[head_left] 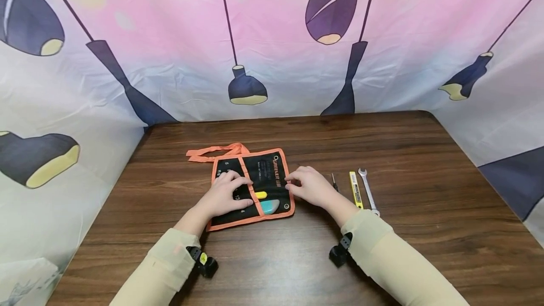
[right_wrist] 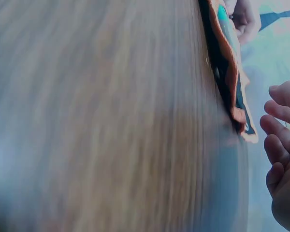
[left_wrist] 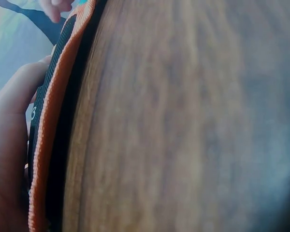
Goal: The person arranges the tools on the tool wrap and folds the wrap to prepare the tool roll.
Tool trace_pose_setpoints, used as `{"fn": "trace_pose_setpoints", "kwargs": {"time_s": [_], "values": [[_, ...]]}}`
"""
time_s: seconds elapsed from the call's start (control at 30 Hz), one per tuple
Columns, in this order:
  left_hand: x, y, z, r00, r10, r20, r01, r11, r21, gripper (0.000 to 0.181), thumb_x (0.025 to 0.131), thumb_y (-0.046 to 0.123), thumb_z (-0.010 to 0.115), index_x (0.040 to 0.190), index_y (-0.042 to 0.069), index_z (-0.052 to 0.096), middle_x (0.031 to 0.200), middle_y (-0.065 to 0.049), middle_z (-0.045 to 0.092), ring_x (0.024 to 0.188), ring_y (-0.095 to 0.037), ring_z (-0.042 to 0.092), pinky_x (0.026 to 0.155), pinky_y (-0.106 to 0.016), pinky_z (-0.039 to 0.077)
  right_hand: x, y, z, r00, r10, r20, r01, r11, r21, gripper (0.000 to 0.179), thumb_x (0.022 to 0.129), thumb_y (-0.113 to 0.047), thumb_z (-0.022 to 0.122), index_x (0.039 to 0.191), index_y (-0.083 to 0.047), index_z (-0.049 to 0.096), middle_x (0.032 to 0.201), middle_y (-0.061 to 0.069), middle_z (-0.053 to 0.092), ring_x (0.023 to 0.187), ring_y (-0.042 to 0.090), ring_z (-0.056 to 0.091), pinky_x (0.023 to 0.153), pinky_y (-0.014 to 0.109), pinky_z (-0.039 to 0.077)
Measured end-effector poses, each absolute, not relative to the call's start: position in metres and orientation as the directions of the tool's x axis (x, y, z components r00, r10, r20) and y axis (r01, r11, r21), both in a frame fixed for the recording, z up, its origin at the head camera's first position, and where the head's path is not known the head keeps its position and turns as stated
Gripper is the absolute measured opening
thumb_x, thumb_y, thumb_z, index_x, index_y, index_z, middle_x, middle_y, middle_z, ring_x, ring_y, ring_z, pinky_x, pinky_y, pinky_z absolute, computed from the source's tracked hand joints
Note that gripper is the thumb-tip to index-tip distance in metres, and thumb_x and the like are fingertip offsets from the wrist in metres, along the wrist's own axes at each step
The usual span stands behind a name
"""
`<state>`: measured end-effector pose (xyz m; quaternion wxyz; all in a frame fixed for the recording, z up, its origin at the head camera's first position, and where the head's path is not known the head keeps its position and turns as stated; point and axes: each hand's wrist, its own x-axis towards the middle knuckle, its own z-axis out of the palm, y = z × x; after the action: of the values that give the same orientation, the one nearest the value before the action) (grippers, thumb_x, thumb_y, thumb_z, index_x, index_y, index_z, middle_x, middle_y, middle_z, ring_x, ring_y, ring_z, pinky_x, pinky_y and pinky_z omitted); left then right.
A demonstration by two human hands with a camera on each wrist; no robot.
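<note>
A black tool pouch (head_left: pixel 263 174) with orange trim and numbered pockets lies unfolded on the wooden table. Out of its pockets stick a yellow rounded end (head_left: pixel 261 195) and a teal-and-grey handle (head_left: pixel 269 207). My left hand (head_left: pixel 223 195) rests on the pouch's left half, fingers spread across the numbered pockets; in the left wrist view its thumb lies along the black fabric. Beside the pouch's right edge is my right hand (head_left: pixel 312 187), fingers loosely bent. The right wrist view shows those fingers (right_wrist: pixel 280 137) with nothing in them, apart from the orange border.
To the right of my right hand lie a thin dark screwdriver-like tool (head_left: pixel 335 183), a yellow printed strip (head_left: pixel 356 190) and a silver combination wrench (head_left: pixel 368 191). An orange tie strap (head_left: pixel 216 150) trails from the pouch's top left. A printed cloth (head_left: pixel 280 60) hangs behind the table (head_left: pixel 272 268).
</note>
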<state>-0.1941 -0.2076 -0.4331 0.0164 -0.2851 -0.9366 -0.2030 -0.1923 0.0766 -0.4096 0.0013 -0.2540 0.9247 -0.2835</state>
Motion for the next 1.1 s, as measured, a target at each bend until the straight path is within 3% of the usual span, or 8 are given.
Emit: {"fn": "trace_pose_setpoints", "kwargs": {"time_s": [0.3,0.6,0.9,1.1], "values": [[-0.197,-0.209,-0.434,-0.834,0.533,0.140,0.545,0.761,0.353,0.047,0.080,0.050,0.068,0.120,0.026,0.062,0.108,0.001,0.049,0.097,-0.018,0.041,0.084,-0.044,0.034,-0.193,0.095,-0.410,-0.894,-0.424,0.145,-0.431,0.725,-0.537,0.024,0.089,-0.024,0.062,0.107,-0.011,0.070,0.096,-0.001,0.062,0.093,0.018,0.055,0.080,0.037,0.044],[-0.197,-0.209,-0.438,-0.830,0.534,0.158,0.554,0.759,0.342,0.047,0.080,0.048,0.068,0.122,0.028,0.062,0.104,0.002,0.049,0.092,-0.015,0.041,0.082,-0.041,0.034,-0.191,0.128,-0.413,-0.890,-0.389,0.237,-0.455,0.749,-0.482,0.023,0.087,-0.025,0.065,0.106,-0.011,0.069,0.093,-0.002,0.062,0.093,0.019,0.055,0.080,0.039,0.045],[-0.197,-0.211,-0.438,-0.826,0.532,0.187,0.562,0.749,0.350,0.043,0.079,0.045,0.070,0.118,0.028,0.065,0.100,0.004,0.049,0.089,-0.015,0.041,0.079,-0.040,0.033,-0.187,0.154,-0.413,-0.880,-0.381,0.284,-0.473,0.763,-0.442,0.022,0.087,-0.023,0.065,0.105,-0.011,0.069,0.091,-0.003,0.062,0.087,0.019,0.054,0.074,0.037,0.044],[-0.197,-0.208,-0.439,-0.828,0.527,0.193,0.559,0.746,0.361,0.041,0.079,0.047,0.070,0.114,0.027,0.065,0.101,0.003,0.050,0.093,-0.016,0.042,0.081,-0.041,0.035,-0.183,0.169,-0.415,-0.896,-0.329,0.298,-0.438,0.762,-0.477,0.022,0.087,-0.023,0.065,0.104,-0.009,0.069,0.091,-0.002,0.063,0.090,0.021,0.055,0.078,0.042,0.044]]}}
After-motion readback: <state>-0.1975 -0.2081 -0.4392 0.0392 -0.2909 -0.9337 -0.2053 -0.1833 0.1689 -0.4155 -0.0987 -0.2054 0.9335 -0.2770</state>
